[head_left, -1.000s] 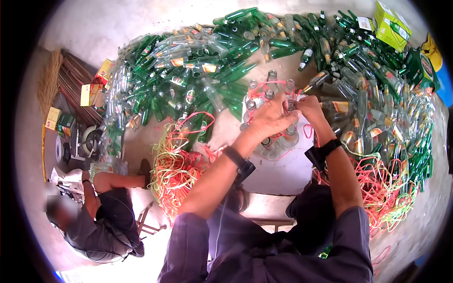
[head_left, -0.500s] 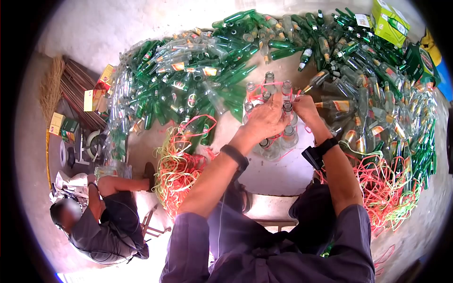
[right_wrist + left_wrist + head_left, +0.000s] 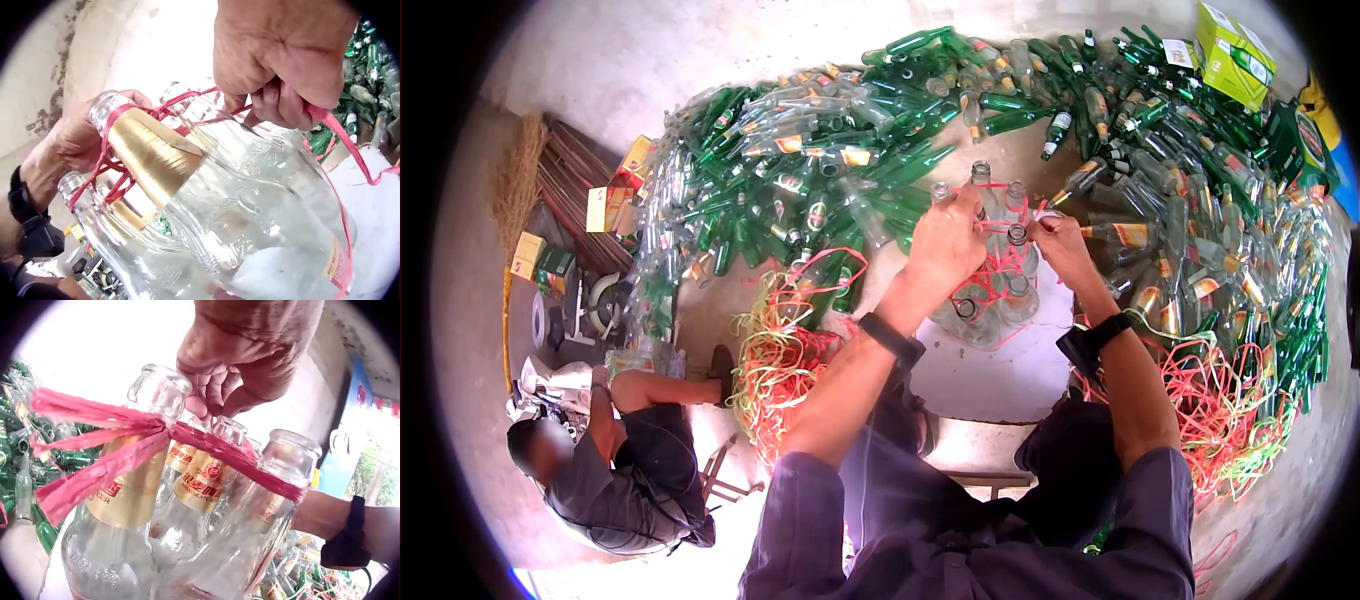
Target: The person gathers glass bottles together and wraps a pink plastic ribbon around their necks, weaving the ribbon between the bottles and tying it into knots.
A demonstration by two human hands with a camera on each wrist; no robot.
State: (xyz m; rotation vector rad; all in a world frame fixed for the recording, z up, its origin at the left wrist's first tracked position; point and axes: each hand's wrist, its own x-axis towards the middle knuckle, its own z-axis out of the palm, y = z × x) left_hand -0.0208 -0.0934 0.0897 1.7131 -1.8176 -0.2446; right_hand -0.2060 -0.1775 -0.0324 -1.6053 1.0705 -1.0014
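A cluster of clear glass bottles point(image 3: 1017, 290) stands upright on a white-topped stand point(image 3: 990, 375), pink plastic string point(image 3: 175, 103) looped around and between the necks. My right hand point(image 3: 1060, 240) grips the string at the cluster's right side; in the right wrist view a loose length trails from its curled fingers. Over the far left necks, my left hand point(image 3: 945, 240) has its fingers curled, and the left wrist view shows thin string at their tips. A knot with frayed tails sits at a near bottle's neck point(image 3: 159, 394). Gold labels wrap several necks.
Piles of green and clear bottles point(image 3: 800, 150) curve around the far side and right. Tangled string heaps lie left point(image 3: 785, 370) and right point(image 3: 1220, 400) of the stand. Another person point(image 3: 615, 470) sits at the left. A green carton point(image 3: 1235, 55) stands at the far right.
My left hand has moved left, away from the right hand, uncovering the middle necks. My right hand stays at the right side of the cluster with the string.
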